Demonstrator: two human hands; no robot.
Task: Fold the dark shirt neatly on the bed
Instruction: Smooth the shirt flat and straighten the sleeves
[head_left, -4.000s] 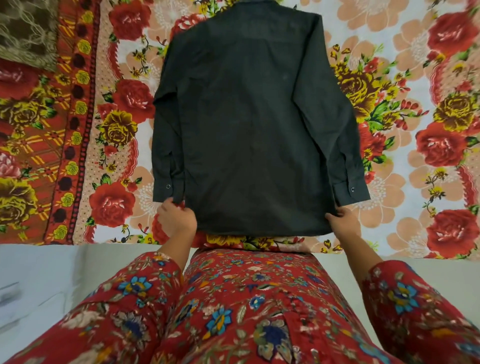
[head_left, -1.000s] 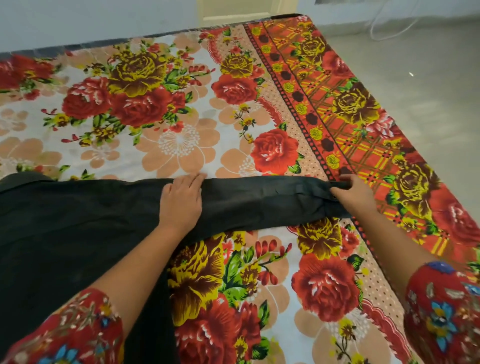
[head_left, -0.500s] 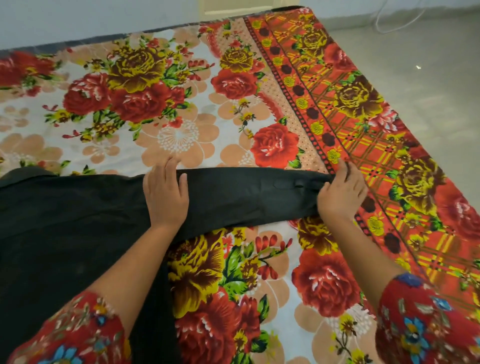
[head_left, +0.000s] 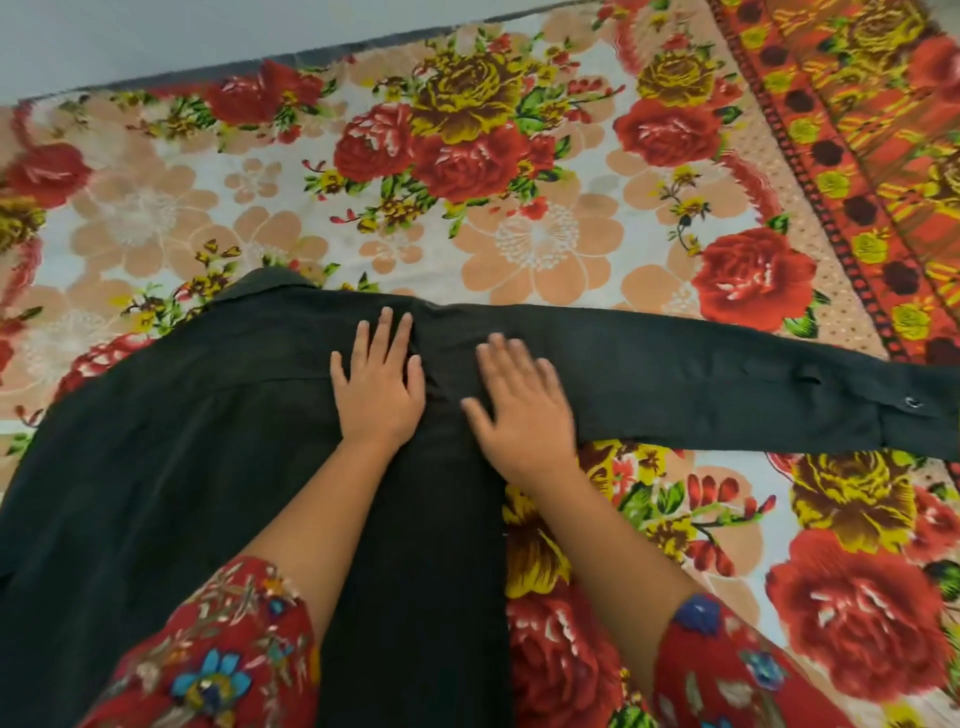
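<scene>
The dark shirt (head_left: 182, 467) lies flat, back up, on the flowered bedsheet (head_left: 519, 228), filling the lower left. Its collar (head_left: 270, 283) points away from me. One sleeve (head_left: 727, 384) stretches straight out to the right, with its buttoned cuff (head_left: 914, 410) near the frame's right edge. My left hand (head_left: 376, 384) rests palm down on the shoulder area, fingers spread. My right hand (head_left: 519, 405) lies flat beside it, where the sleeve meets the body, slightly blurred. Neither hand grips the cloth.
The sheet's red and orange patterned border (head_left: 857, 130) runs along the bed's right side. A grey wall or floor strip (head_left: 156, 36) shows beyond the far edge at top left. My floral red sleeves (head_left: 208, 660) fill the bottom.
My right hand has let go of the cuff end and slid left along the sleeve to the shoulder. My left hand shifted left too. The view swung left, showing more of the shirt body.
</scene>
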